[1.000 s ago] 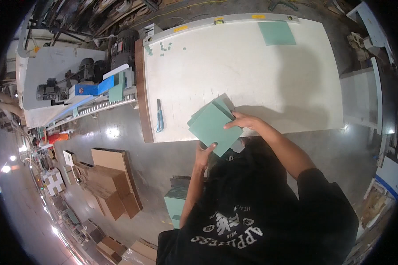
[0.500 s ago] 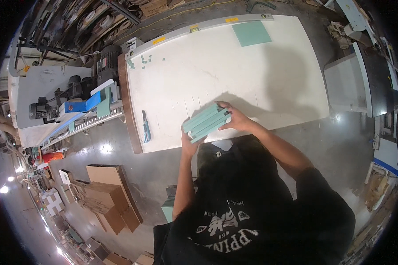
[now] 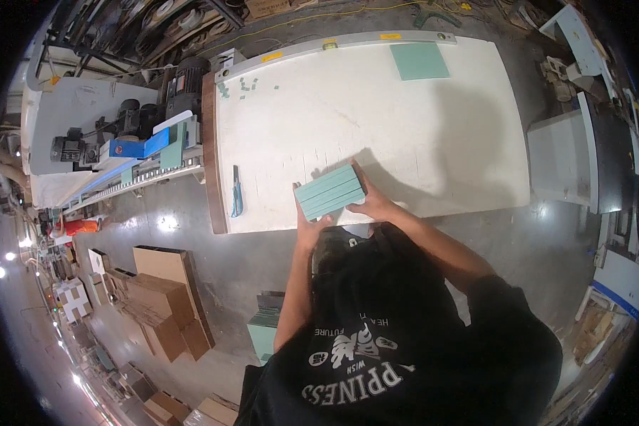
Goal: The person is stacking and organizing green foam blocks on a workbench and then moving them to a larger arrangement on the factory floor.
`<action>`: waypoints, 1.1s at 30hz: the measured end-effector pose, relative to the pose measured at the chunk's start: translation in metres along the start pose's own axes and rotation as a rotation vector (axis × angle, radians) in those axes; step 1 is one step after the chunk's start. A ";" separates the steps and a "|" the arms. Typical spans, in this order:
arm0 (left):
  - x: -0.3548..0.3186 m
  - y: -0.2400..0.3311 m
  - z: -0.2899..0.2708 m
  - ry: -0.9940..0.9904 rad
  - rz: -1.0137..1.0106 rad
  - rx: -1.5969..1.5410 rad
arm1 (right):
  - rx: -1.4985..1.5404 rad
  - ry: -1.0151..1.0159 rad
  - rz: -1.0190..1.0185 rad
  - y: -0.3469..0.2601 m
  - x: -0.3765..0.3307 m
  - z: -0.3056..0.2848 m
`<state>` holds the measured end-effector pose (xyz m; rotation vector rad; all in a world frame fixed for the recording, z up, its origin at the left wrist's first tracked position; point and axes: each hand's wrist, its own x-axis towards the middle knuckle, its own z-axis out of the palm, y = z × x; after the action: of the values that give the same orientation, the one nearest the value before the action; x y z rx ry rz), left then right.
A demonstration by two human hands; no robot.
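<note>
Evidently, your left hand (image 3: 311,230) and right hand (image 3: 373,201) pinched the green stack (image 3: 330,192) between their fingers from opposite ends, by the white table's (image 3: 376,128) near edge, probably to hold its sheets flush.

Your black shirt (image 3: 433,348): legible white chest print (image 3: 366,387), a curved row of large capitals, smaller capital words around a pictorial emblem, plus two small badges bearing characters. Folds cut off some letters. Level (image 3: 362,42) along the far edge of your counter (image 3: 376,128): two yellow labels (image 3: 272,56), wording too small to make out. Blue panel (image 3: 133,149) on your left: small reddish mark, illegible.
</note>
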<state>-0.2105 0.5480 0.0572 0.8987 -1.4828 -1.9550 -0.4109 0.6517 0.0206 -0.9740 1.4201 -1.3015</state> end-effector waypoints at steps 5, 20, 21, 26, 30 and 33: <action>0.004 0.015 -0.013 -0.026 0.081 0.423 | -0.318 -0.079 -0.016 -0.010 0.004 -0.023; 0.038 0.066 -0.095 -0.068 0.134 0.889 | -0.340 -0.046 0.005 -0.029 0.056 0.027; 0.040 0.065 -0.104 -0.065 0.131 0.890 | -0.349 -0.084 0.038 -0.034 0.061 0.032; 0.046 0.054 -0.133 -0.065 0.153 0.822 | -0.590 -0.122 0.024 -0.087 0.067 0.045; 0.053 0.050 -0.136 -0.125 0.096 0.771 | -0.862 -0.140 -0.129 -0.156 0.068 0.071; 0.055 0.036 -0.146 -0.140 0.121 0.747 | -0.999 -0.198 -0.167 -0.164 0.084 0.105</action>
<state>-0.1338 0.4073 0.0546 0.9345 -2.3535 -1.3890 -0.3352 0.5259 0.1742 -1.8352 1.8730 -0.5086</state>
